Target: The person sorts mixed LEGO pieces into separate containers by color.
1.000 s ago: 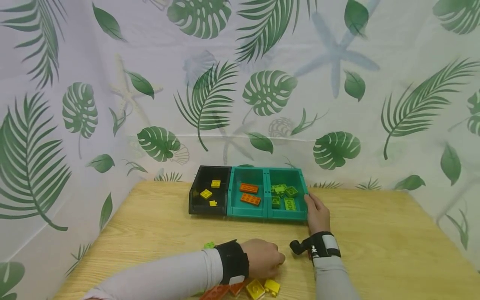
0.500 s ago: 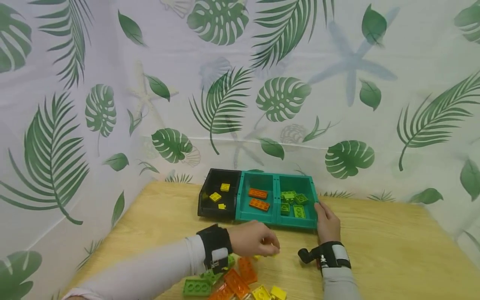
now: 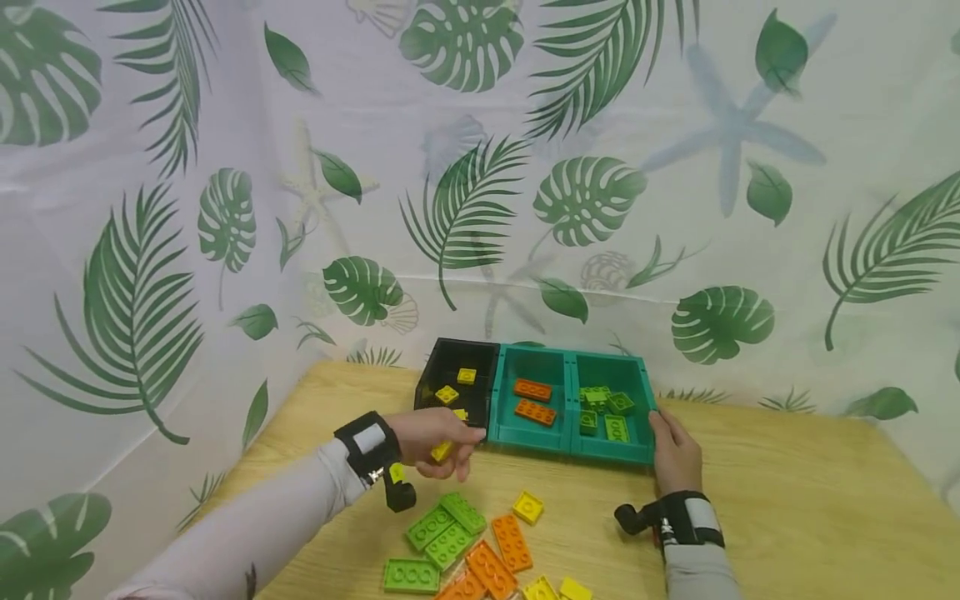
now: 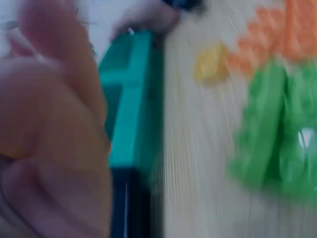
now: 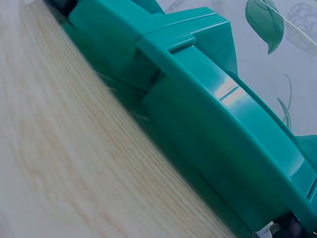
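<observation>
In the head view my left hand (image 3: 435, 440) pinches a yellow toy brick (image 3: 441, 452) by the front edge of the black bin (image 3: 431, 408). That bin holds several yellow bricks. My right hand (image 3: 678, 450) rests with extended fingers against the right side of the right teal bin (image 3: 611, 450); its far fingers are hidden. Green bricks (image 3: 617, 428) lie in this bin. Two orange bricks (image 3: 535, 412) lie in the middle teal bin (image 3: 525, 440). The left wrist view is blurred, with my left fingers (image 4: 54, 129) beside the bins.
Loose on the wooden table (image 3: 795, 500) lie green bricks (image 3: 450, 543), orange bricks (image 3: 512, 542) and yellow bricks (image 3: 528, 507), in front of the bins. A leaf-patterned cloth (image 3: 585, 200) hangs behind. The right wrist view shows the teal bins' front (image 5: 198, 148).
My left hand has moved from the loose bricks up and left to the black bin, carrying a yellow brick. My right hand has stayed at the teal bin. The head view has shifted.
</observation>
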`<state>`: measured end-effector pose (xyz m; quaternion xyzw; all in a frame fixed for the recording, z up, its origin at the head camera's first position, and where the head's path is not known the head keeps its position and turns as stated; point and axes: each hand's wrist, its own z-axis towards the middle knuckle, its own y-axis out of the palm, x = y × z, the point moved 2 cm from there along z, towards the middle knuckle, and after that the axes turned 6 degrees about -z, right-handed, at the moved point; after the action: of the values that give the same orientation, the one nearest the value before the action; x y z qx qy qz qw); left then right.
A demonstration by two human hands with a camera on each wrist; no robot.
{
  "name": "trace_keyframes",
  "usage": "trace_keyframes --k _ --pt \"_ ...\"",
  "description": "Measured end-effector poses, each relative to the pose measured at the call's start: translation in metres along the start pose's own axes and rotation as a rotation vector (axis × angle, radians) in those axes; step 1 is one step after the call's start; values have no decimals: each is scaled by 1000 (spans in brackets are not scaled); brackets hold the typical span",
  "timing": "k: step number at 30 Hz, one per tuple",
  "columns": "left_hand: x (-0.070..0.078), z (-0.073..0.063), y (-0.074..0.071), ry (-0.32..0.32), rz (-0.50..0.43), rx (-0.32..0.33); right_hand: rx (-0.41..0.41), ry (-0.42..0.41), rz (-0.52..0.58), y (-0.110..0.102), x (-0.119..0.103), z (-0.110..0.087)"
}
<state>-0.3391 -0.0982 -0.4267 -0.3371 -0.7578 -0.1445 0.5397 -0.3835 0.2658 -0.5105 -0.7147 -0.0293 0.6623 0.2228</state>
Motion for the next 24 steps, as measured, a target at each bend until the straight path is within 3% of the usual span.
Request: trace_keyframes --k 2,4,5,7,8,13,15,20,24 --pt "-1 1 -3 39 372 -2 -2 1 2 0 2 -1" --pt "1 4 -4 70 786 104 -1 5 2 -1 2 -2" --pt "2 8 -6 69 944 174 2 4 0 -1 2 -2" --pt "5 15 -9 75 1168 318 9 2 -2 -1 1 -2" --pt "5 20 -12 83 1216 376 15 2 -2 -1 0 -2" --pt "10 42 -24 214 1239 639 27 -5 9 -2 -3 -1" --pt "9 50 -27 241 1221 703 29 -10 14 -3 -4 -1" --pt "-11 71 -30 233 1126 716 26 0 15 -2 -5 -3" --pt "-27 80 -27 263 1120 739 27 5 13 -3 -2 -3"
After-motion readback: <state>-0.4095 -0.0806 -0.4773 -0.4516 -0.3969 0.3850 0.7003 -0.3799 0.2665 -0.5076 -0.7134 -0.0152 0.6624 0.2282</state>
